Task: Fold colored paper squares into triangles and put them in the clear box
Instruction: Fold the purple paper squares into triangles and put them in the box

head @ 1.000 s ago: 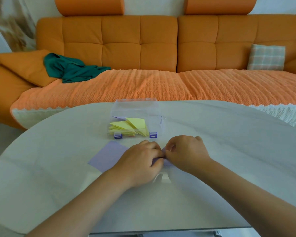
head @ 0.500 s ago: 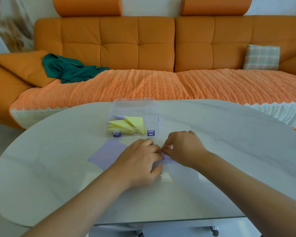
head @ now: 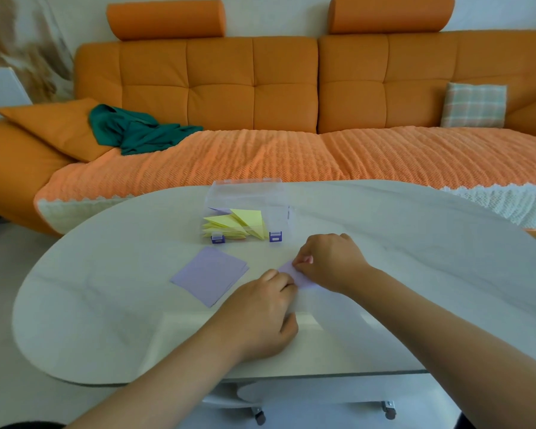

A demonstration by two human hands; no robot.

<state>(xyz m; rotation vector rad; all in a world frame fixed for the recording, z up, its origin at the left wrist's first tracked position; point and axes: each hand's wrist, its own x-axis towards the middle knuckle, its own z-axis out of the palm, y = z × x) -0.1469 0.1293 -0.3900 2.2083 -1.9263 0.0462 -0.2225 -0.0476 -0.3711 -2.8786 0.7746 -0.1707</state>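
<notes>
Head view: a person's two hands meet over a lilac paper (head: pixel 296 275) lying on a pale oval surface (head: pixel 106 305). The right hand (head: pixel 330 263) has a narrow, pinching grip on the paper's far corner. The left hand (head: pixel 260 308) covers its near end with bent fingers (pinching or pressing, I cannot tell). The clear box (head: pixel 248 193), open and holding yellow triangles (head: pixel 232 224), stands just beyond the paper, slightly left, nearer the right hand. A stack of lilac squares (head: pixel 209 274) lies left of the hands.

Lilac paper (head: pixel 292 271) mostly hidden beneath left hand (head: pixel 260 314) and right hand (head: pixel 331 261); fold state unclear. Sofa (head: pixel 254 97) cut off at right.
</notes>
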